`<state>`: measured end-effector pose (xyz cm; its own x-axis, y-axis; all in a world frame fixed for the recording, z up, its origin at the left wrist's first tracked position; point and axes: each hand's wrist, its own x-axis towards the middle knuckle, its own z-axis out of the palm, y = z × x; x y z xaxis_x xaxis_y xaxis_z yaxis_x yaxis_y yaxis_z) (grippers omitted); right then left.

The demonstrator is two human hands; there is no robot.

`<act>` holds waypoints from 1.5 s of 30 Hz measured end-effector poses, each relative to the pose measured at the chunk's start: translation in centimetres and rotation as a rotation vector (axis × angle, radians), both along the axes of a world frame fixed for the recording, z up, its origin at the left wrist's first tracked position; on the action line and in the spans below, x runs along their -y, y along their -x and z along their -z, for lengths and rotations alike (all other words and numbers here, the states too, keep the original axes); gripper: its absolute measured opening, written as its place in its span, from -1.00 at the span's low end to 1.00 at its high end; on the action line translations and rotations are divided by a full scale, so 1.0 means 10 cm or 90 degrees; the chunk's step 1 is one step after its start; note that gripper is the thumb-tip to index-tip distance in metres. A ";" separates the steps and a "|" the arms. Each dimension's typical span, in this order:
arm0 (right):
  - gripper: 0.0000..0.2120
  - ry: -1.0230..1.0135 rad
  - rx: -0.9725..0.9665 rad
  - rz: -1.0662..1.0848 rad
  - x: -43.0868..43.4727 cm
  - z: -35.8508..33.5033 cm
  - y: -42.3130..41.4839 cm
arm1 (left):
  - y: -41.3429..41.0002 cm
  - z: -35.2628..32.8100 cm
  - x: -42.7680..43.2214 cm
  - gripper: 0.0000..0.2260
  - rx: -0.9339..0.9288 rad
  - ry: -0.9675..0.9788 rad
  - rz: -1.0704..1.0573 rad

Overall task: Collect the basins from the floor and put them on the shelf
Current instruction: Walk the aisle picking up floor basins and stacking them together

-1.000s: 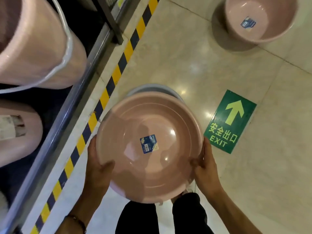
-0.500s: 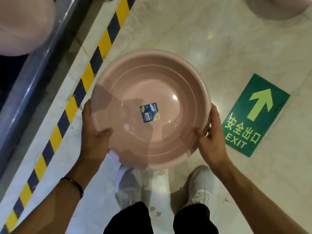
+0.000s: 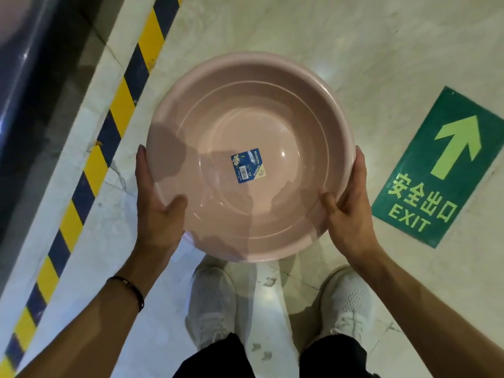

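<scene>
- Head view looks straight down into the pink basin (image 3: 272,118). It is held in the air above the floor, mouth up, in front of the person's legs. A blue label (image 3: 248,165) is stuck near the middle of its bottom.
- The basin sits between the two hands, which take its rim on opposite sides, both on the half nearer to the person.
- The left hand (image 3: 156,214) grips the left rim. Its thumb (image 3: 176,203) is bent over the edge and lies on the inner wall, and its other fingers (image 3: 141,165) run along the outside of the rim.
- The right hand (image 3: 351,214) grips the right rim in the same way, thumb (image 3: 328,200) inside, fingers (image 3: 360,165) along the outside.
- A thin black band (image 3: 131,290) is around the left wrist.
- Below the basin two white shoes (image 3: 212,304) stand on the pale marble floor (image 3: 381,50).
- A green EXIT sign (image 3: 441,170) with an arrow lies flat on the floor to the right of the basin.
- On the left a yellow and dark striped line (image 3: 120,105) runs diagonally. Beyond it is a dark metal edge (image 3: 21,105), probably of the shelf.
- In the top left corner there is a blurred pink shape (image 3: 11,17); I cannot tell what it is.
</scene>
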<state>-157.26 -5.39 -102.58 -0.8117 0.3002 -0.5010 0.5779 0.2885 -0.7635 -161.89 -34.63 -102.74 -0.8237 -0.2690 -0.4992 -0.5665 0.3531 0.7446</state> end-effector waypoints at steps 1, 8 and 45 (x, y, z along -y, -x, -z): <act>-0.22 -0.003 -0.007 0.003 0.00 -0.01 0.00 | 0.00 -0.02 0.00 -0.08 0.005 -0.003 -0.004; -0.29 -0.016 -0.072 0.020 -0.02 -0.31 0.00 | 0.02 -0.41 0.03 -0.11 0.021 -0.065 0.007; -0.17 0.052 -0.225 0.274 -0.75 -7.78 0.09 | 0.72 -7.89 -0.85 -0.04 -0.125 -0.179 0.139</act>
